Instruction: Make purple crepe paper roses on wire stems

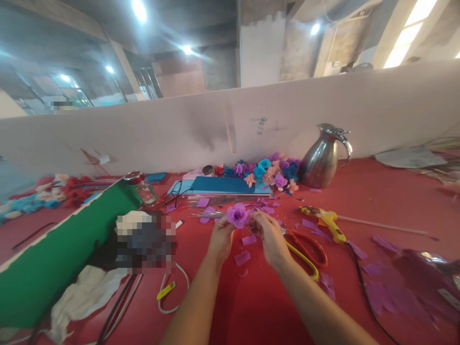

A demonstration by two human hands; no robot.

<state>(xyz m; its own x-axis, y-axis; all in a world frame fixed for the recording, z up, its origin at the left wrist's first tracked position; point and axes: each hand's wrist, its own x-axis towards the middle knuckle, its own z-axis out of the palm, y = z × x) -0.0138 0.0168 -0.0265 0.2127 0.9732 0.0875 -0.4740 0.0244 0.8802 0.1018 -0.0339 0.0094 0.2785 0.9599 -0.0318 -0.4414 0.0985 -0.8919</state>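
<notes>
A purple paper flower (237,215) with open petals and a darker centre faces me at the middle of the table. My left hand (222,238) pinches it from below and the left, its fingers partly hidden behind the petals. Close by the flower's right edge, my right hand (269,235) has its fingers drawn together; what lies between the fingertips is too small to make out. Small purple paper pieces (242,258) lie on the red table (251,306) beneath the hands. Scissors with red and yellow handles (309,251) rest beside my right wrist.
A yellow glue gun (332,225) with a black cord lies to the right. Behind are finished paper flowers (276,172), a blue sheet (223,184) and a steel jug (321,158). Leftward stand a glass jar (145,191) and a green board (68,249); cables loop nearby.
</notes>
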